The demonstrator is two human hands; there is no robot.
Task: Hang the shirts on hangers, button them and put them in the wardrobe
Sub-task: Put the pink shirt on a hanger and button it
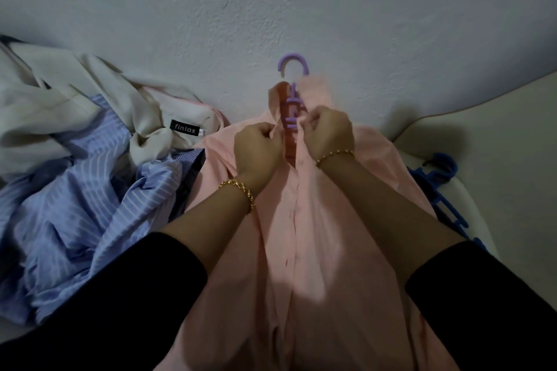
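Observation:
A pink shirt (301,250) lies front-up before me on a purple hanger (293,63), whose hook pokes out above the collar. The placket is closed from the chest down and gapes open near the collar. My left hand (257,150) pinches the left edge of that opening. My right hand (328,132) pinches the right edge opposite it, close to the hanger's neck. Both wrists wear gold bracelets.
A heap of shirts lies at the left: a blue striped shirt (75,205) and a cream shirt (90,105) with a black label. Blue hangers (443,187) stick out from under the pink shirt at the right. A pale wall (271,3) stands behind.

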